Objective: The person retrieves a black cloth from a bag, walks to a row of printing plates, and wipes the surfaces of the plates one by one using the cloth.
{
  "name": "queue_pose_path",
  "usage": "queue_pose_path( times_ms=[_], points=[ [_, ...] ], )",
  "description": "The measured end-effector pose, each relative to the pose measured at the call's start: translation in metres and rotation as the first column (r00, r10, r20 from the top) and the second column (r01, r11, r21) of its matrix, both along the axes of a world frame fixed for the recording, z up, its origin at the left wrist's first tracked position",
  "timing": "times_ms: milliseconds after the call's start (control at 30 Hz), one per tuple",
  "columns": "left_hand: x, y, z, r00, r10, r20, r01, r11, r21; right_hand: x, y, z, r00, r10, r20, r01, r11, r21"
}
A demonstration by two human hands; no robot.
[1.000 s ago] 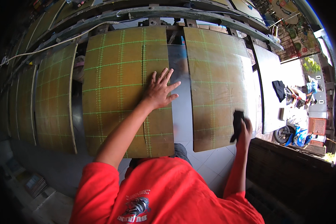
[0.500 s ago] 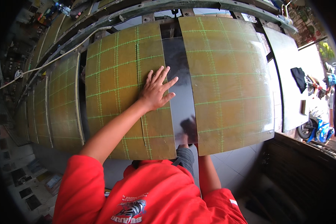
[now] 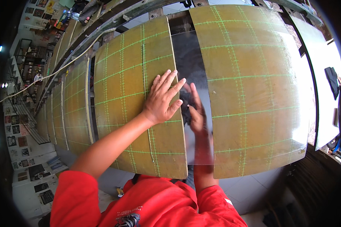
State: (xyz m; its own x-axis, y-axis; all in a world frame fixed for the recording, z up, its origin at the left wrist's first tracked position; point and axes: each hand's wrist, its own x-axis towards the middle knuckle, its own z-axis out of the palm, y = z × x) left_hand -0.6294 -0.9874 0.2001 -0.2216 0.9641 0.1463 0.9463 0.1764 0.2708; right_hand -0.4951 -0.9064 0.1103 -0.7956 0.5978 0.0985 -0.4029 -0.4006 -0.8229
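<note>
My left hand (image 3: 165,96) lies flat on a yellow-brown board (image 3: 129,109) marked with bright green grid lines, close to the board's right edge, its fingers spread. In the gap beside it a clear, glossy sheet (image 3: 189,56) spans toward a second yellow-brown board (image 3: 254,98) with the same green lines. Through that sheet my right hand (image 3: 197,115) shows, apparently beneath it, thumb bent inward and forefinger raised. It grips a bunched black cloth (image 3: 185,108) near my left hand's fingertips. Part of the cloth and some right fingers are hidden or blurred.
Similar boards (image 3: 75,102) stand in a row at left. A pale cable (image 3: 57,76) crosses the upper left above a dark metal rail (image 3: 136,9). Another dark cloth (image 3: 332,81) hangs over a pale panel at far right. Tiled floor shows below the boards.
My right hand has moved up the gap, away from my body, carrying the black cloth to beside my left hand. My left hand stays on the board. The view has shifted.
</note>
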Motion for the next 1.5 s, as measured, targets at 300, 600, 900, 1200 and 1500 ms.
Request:
queue_pose_path(
  times_ms=[300, 600, 900, 1200, 1500],
  points=[
    [0.0, -0.001, -0.002, 1.0, 0.008, -0.026, -0.009, 1.0, -0.019, 0.004, 0.003, -0.009, 0.99, 0.118, -0.075, -0.121, 0.992, -0.03],
    [0.001, 0.001, 0.0, 1.0, 0.02, -0.013, -0.02, 1.0, -0.016, -0.008, 0.015, 0.014, 0.996, 0.087, 0.004, -0.087, 0.996, 0.026],
    [0.0, -0.005, -0.002, 1.0, 0.027, -0.016, -0.027, 1.0, -0.015, 0.04, -0.036, -0.041, 0.984, 0.035, -0.175, -0.104, 0.909, -0.405],
    [-0.002, -0.003, -0.008, 0.998, 0.042, -0.05, -0.039, 0.997, 0.063, 0.262, -0.142, -0.089, 0.967, -0.084, 0.239, 0.253, 0.293, -0.922],
    [-0.003, -0.002, -0.024, 0.998, 0.057, -0.025, -0.052, 0.984, 0.17, 0.351, -0.154, 0.08, 0.737, -0.333, 0.589, 0.676, 0.378, -0.632]
  ],
)
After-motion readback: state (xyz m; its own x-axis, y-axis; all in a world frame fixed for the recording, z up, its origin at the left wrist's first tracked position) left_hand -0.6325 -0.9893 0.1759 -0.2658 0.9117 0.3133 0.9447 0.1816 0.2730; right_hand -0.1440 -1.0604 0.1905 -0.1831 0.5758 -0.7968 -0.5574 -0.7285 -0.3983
